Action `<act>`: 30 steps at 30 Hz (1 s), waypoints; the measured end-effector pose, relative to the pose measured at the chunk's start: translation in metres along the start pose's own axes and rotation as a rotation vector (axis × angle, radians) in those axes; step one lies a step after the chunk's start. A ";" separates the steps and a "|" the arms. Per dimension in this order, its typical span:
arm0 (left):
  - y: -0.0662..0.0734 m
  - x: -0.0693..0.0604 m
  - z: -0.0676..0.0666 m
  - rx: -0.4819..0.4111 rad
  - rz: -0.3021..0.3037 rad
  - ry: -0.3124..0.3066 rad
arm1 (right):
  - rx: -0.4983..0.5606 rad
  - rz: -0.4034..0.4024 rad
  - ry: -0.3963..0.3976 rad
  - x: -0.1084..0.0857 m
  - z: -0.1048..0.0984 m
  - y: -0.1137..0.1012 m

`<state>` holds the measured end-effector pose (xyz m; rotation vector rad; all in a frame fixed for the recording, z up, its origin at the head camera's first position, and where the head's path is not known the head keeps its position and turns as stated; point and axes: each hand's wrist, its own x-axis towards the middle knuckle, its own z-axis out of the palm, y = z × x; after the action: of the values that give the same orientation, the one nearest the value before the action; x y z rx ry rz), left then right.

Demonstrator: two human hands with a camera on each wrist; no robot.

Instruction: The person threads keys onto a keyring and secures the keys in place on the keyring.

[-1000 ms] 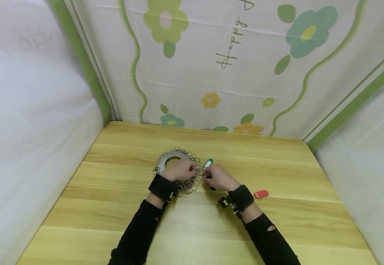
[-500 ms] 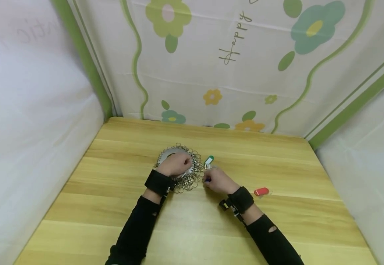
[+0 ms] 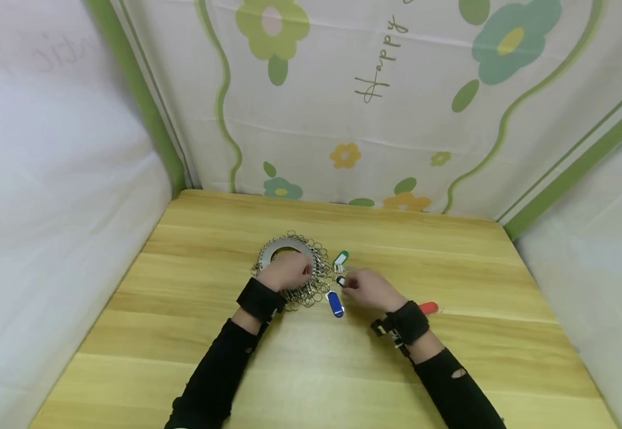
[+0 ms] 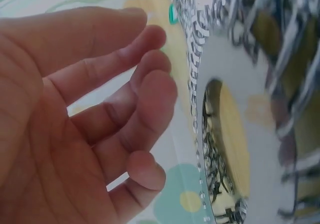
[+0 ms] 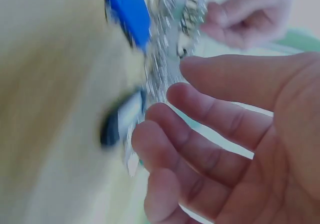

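Note:
A flat metal ring plate (image 3: 273, 247) lies on the table, with many small key rings (image 3: 307, 294) hung around its edge. My left hand (image 3: 285, 271) hovers over the plate, fingers loosely bent; in the left wrist view nothing sits between them. To the plate's right, a blue key tag (image 3: 335, 304) rests against the outer rings. My right hand (image 3: 373, 290) is just right of a small black key tag (image 3: 340, 280). In the right wrist view its relaxed fingers (image 5: 195, 149) hold nothing, and the black tag is blurred beyond the fingertips.
A green key tag (image 3: 341, 258) lies beyond the black one, beside the plate. Farther right is a red key tag (image 3: 429, 307), partly covered by the right wristband (image 3: 407, 322). White fabric walls (image 3: 311, 107) enclose the wooden table (image 3: 289, 381) at the back and sides.
My right hand has let go of the blue key tag and drawn back to the right. The blue and black tags now show. My left hand has shifted only slightly.

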<state>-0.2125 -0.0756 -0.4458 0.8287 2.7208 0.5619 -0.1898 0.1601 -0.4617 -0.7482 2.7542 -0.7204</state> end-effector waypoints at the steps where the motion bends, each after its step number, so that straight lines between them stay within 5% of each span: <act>1: 0.001 0.000 0.000 0.022 0.021 0.002 | -0.006 0.012 0.008 -0.004 -0.006 0.003; 5: 0.010 0.003 0.003 0.108 0.082 0.015 | -0.063 0.029 0.034 -0.023 -0.030 0.026; 11: 0.019 0.007 0.012 0.174 0.046 0.025 | -0.127 0.050 0.009 -0.062 -0.053 0.069; 18: 0.020 0.012 0.020 0.251 0.038 0.042 | -0.215 0.145 -0.073 -0.096 -0.058 0.102; 30: 0.024 0.016 0.029 0.232 -0.002 0.034 | -0.211 0.101 0.011 -0.103 -0.057 0.121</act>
<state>-0.2050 -0.0398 -0.4632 0.8759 2.8551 0.2645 -0.1708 0.3280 -0.4676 -0.6385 2.8844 -0.4200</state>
